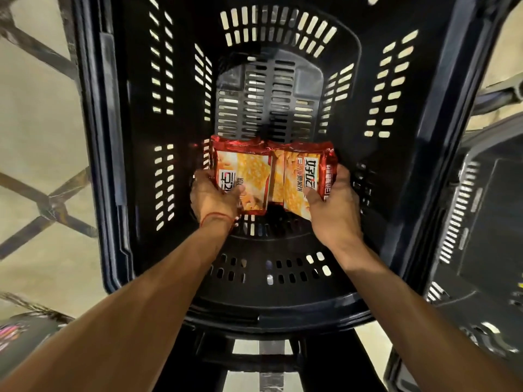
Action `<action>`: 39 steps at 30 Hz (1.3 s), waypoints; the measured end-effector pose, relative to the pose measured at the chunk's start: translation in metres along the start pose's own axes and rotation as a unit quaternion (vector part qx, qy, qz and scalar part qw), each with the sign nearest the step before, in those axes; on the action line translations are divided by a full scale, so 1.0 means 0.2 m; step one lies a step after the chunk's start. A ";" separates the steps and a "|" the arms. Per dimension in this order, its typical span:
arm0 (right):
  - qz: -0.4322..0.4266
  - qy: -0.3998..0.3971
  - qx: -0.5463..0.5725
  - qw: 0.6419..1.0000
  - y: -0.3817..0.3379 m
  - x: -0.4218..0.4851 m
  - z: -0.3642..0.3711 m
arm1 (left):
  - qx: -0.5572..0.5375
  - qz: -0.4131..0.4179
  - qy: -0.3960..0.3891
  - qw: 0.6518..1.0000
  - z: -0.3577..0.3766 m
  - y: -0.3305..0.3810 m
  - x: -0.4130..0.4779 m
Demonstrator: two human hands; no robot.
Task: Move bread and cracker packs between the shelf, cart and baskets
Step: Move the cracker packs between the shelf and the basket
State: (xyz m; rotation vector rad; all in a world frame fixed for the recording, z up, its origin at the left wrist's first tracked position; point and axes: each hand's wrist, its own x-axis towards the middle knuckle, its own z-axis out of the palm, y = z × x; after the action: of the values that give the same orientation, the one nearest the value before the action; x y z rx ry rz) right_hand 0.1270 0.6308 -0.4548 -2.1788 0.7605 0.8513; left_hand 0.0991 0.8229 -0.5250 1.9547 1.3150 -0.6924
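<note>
So we're looking straight down into a black slotted basket [107, 137], with both arms reaching in from the bottom of the view. Each hand has its own cracker pack, both red foil with an orange-yellow cracker photo on the front.

The left hand [213, 198] grips the left pack [243, 171] at its near left corner, thumb lying across the front and the fingers tucked behind it. The right hand [332, 210] does the mirror version on the right pack [302, 171]: thumb on the front, fingers curled round the right edge. So both hands are full, one pack each.

The two packs sit side by side, faces up, with their inner edges touching in the middle (maybe a slight overlap, hard to say). They're well down inside the basket, about the middle of it, over the near part of the slotted bottom. I can't tell whether they rest on the bottom or hang just above it.

There's a thin red thread [218, 217] around the left wrist.

Off to the right, just beside this basket, there's a second basket [481, 222], also dark. On the left, dark metal bars [53, 202] cross over a pale floor [36, 108].
</note>
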 end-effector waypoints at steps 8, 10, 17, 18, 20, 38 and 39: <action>-0.020 -0.032 0.013 0.999 -0.01 -0.30 -0.18 | -0.083 0.000 -0.047 0.995 -0.15 -0.06 -0.24; -0.031 -0.026 0.041 0.998 -0.04 -0.42 -0.28 | -0.088 0.032 -0.055 0.994 -0.21 -0.08 -0.31; -0.057 -0.031 0.118 0.991 -0.20 -0.99 -0.77 | -0.029 0.112 -0.074 0.990 -0.70 0.15 -0.99; -0.061 -0.029 0.131 0.989 -0.21 -1.06 -0.84 | -0.024 0.127 -0.082 0.988 -0.78 0.21 -1.12; -0.062 -0.036 0.161 0.984 -0.23 -1.22 -0.99 | -0.031 0.154 -0.100 0.983 -0.92 0.30 -1.34; -0.062 0.148 0.452 0.878 0.25 -2.57 -1.64 | 0.035 0.471 -0.243 0.847 -1.43 0.42 -2.46; -0.057 0.165 0.460 0.871 0.31 -2.64 -1.64 | 0.046 0.483 -0.258 0.835 -1.42 0.43 -2.53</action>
State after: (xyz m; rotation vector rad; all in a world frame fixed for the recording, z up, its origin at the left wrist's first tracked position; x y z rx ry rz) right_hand -0.1269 0.4897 0.0976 -1.4636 0.9365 -0.0148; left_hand 0.0181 0.7268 0.0481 1.9720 -0.0972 -0.6661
